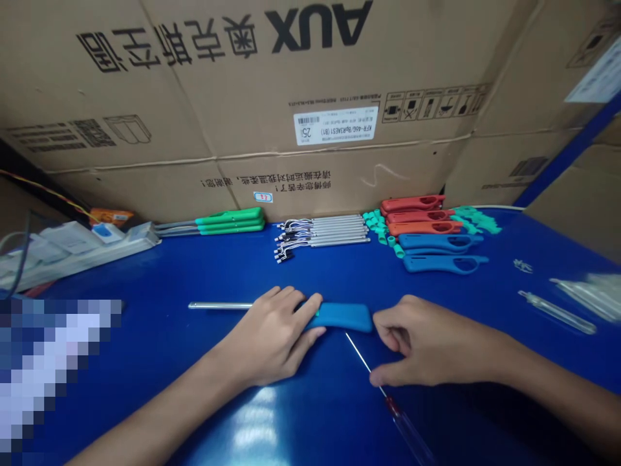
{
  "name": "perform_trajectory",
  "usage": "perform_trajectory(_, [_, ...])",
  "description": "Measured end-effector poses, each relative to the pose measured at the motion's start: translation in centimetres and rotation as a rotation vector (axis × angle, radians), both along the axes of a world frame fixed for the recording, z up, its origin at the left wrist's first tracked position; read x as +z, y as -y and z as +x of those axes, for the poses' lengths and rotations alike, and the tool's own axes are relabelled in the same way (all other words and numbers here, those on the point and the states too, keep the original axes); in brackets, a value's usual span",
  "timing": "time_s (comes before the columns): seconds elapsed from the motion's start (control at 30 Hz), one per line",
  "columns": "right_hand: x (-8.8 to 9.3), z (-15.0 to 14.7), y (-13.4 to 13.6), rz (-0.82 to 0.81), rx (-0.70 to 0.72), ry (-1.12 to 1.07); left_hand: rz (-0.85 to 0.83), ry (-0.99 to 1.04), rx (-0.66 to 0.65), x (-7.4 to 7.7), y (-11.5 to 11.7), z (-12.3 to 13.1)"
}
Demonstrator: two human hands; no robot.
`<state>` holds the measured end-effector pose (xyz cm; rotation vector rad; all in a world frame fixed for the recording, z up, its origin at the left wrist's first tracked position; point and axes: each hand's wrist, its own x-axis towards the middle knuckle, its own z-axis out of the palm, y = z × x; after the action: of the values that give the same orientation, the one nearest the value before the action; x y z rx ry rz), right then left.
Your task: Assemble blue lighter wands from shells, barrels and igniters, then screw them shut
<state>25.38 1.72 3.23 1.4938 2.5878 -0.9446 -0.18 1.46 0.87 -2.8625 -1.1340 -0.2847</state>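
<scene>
We read an inverted AUX point(317, 26) and Chinese characters point(165, 45) on the cardboard carton point(242, 155); its white label point(334, 125) bears KFR-46G and 25.

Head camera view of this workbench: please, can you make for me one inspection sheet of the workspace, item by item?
Surface: blue work table, with a glare patch at the front.
Job's things: left hand wraps a blue plastic handle; a metal rod runs out left from under that hand. Right hand is beside the handle's end, over a screwdriver with a red collar.
Clutter: rows of green-handled tools, wired metal rods, red handles, blue handles, teal sleeves.
Grippers: nothing seen; bare hands only.
Cables: thin red-yellow wire near a white power strip.
Surroundings: cardboard boxes printed AUX; blurred patch at left.
</scene>
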Motion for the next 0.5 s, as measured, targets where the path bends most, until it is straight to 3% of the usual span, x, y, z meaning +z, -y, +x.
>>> perform_trajectory(0.13, [0.2, -0.2, -0.1, 0.009, 0.028, -0.038, -0.004, 0.01, 0.006, 0.0, -0.1, -0.2])
perform_trajectory(0.37, [-0.5, 0.1, -1.2, 0.217, -0.166, 0.084, 0.013, 0.055, 0.005, -0.1, -0.2, -0.2])
perform_trajectory(0.5, [-0.7, 0.3, -1.2, 0.213, -0.176, 0.138, -0.021, 0.052, 0.008, -0.2, -0.2, -0.2])
